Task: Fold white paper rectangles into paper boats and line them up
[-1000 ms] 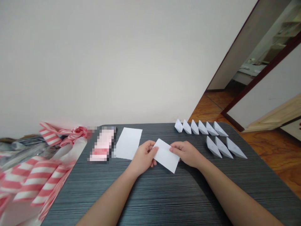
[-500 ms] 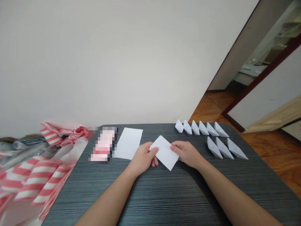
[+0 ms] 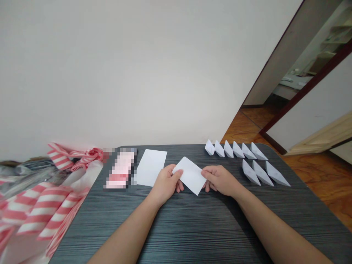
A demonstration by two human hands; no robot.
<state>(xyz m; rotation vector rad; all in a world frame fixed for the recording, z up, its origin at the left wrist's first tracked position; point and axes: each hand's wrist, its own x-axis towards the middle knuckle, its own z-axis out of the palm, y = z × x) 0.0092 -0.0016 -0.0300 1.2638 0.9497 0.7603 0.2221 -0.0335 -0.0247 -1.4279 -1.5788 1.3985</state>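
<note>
A small white piece of paper is held over the table between my two hands, tilted like a diamond. My left hand pinches its left corner, thumb on top. At the right corner, my right hand grips it between thumb and fingers. Whether the paper is folded in layers I cannot tell. Flat white paper lies just left of my left hand. Beyond my right hand stand several folded paper boats in a back row, with three more paper boats in front of them.
The dark wood-grain table stands against a white wall. A pixelated pink and red rectangular item lies at its left edge. Red-and-white striped fabric is heaped beside the table. To the right are wooden flooring and a doorway.
The held paper has turned slightly and shifted a little up and left. My right hand's fingers now curl lower at its right corner. The boats and flat paper have stayed put.
</note>
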